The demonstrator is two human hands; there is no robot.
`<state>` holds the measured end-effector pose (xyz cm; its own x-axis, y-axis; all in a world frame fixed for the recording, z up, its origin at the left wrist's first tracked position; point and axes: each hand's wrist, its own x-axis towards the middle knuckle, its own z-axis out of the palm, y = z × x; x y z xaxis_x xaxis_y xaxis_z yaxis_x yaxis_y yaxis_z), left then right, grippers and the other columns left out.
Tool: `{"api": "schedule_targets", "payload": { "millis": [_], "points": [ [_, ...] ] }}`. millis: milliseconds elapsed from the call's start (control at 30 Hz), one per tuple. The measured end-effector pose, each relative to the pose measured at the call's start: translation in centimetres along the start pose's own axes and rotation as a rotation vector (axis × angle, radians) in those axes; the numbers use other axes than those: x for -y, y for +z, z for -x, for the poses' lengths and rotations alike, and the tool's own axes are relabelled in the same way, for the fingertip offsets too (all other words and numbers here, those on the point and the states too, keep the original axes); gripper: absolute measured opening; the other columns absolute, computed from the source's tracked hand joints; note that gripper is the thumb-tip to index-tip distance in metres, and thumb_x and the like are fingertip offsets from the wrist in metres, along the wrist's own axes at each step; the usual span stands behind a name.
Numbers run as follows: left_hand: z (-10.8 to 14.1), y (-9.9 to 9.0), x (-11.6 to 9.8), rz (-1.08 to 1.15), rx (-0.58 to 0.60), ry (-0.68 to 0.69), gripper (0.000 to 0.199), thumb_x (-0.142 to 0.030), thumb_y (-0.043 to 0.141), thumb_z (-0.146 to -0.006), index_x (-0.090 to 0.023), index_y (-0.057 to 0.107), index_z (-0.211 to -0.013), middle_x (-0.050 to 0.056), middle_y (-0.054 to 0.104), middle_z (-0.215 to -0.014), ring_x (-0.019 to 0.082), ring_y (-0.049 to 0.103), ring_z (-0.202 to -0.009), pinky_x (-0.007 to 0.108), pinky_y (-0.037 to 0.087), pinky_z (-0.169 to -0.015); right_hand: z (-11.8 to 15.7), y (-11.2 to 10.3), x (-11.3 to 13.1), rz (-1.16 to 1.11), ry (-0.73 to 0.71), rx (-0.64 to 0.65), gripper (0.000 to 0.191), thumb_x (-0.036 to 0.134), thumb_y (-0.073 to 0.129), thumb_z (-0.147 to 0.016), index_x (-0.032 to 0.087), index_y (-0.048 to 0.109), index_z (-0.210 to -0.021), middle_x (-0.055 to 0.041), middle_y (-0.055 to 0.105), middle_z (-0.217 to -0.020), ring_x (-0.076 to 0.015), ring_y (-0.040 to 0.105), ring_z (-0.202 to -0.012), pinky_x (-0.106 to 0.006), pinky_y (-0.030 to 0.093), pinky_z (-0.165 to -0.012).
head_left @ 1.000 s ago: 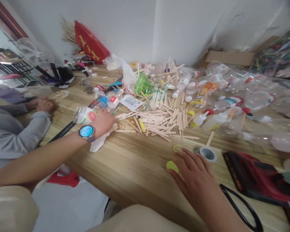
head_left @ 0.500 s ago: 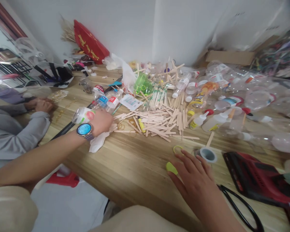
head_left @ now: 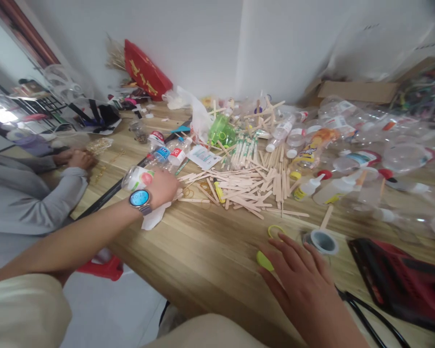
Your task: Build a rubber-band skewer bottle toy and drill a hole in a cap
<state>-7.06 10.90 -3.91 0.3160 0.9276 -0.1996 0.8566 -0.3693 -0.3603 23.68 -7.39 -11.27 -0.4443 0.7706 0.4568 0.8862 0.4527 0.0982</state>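
My left hand [head_left: 163, 187], with a smartwatch [head_left: 139, 198] on its wrist, is at the near left of the pile of wooden craft sticks [head_left: 242, 188]. Its fingers curl down and inward, hiding whatever they hold. A white tissue [head_left: 155, 217] shows beneath it, and a clear plastic bottle [head_left: 139, 179] with a fruit label lies just behind. My right hand [head_left: 300, 275] hovers or rests low over the table with spread fingers. Partly under its fingertips are a yellow-green bottle cap [head_left: 264, 261] and a thin yellow ring [head_left: 275, 231]. Beyond them stands a grey tape roll [head_left: 322, 241].
Many clear bottles [head_left: 402, 145] crowd the right side, with glue bottles [head_left: 308, 187] before them. A red and black tool [head_left: 398, 285] and a black cable [head_left: 369, 314] sit at the near right. Another person's hands [head_left: 76, 158] are at the left.
The view has shifted, so everything appears a little further right and lower. Both my hands keep about the same places on the table.
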Motion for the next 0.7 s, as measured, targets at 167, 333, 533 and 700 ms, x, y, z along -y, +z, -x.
{"api": "schedule_targets", "payload": {
  "millis": [167,333,533,700],
  "points": [
    [-0.1,0.0,-0.4,-0.096,0.036,-0.052,0.026,-0.033,0.061,-0.092,-0.012,0.064,-0.106,0.01,0.065,-0.112,0.024,0.062,-0.107,0.047,0.049,-0.094,0.4,0.3,-0.3,0.027,-0.022,-0.022,0.029,0.036,0.042,-0.098,0.023,0.064,-0.111,-0.0101,0.071,-0.115,-0.0314,0.059,-0.113,-0.05,0.033,-0.096],
    [0.0,0.0,-0.4,-0.123,0.04,-0.061,0.028,-0.035,0.061,-0.092,-0.014,0.063,-0.111,0.01,0.064,-0.117,0.024,0.062,-0.107,0.047,0.05,-0.093,0.8,0.1,-0.4,0.034,-0.024,-0.015,0.03,0.037,0.04,-0.098,0.023,0.064,-0.111,-0.0096,0.071,-0.113,-0.0315,0.06,-0.112,-0.049,0.033,-0.096],
    [0.3,-0.9,0.1,-0.106,0.058,-0.057,0.029,-0.034,0.061,-0.092,-0.014,0.062,-0.113,0.009,0.064,-0.117,0.023,0.062,-0.105,0.046,0.052,-0.09,1.0,-0.2,-0.5,0.051,-0.007,-0.02,0.028,0.036,0.041,-0.098,0.022,0.063,-0.11,-0.0099,0.072,-0.11,-0.0322,0.06,-0.111,-0.049,0.033,-0.094],
    [0.4,-1.3,0.1,-0.051,0.038,-0.061,0.03,-0.035,0.06,-0.092,-0.015,0.062,-0.114,0.009,0.063,-0.117,0.023,0.062,-0.105,0.047,0.051,-0.092,1.3,-0.3,-0.4,0.038,-0.009,0.026,0.026,0.034,0.045,-0.096,0.023,0.063,-0.111,-0.0089,0.071,-0.113,-0.0315,0.059,-0.114,-0.049,0.032,-0.095]
  ]
}}
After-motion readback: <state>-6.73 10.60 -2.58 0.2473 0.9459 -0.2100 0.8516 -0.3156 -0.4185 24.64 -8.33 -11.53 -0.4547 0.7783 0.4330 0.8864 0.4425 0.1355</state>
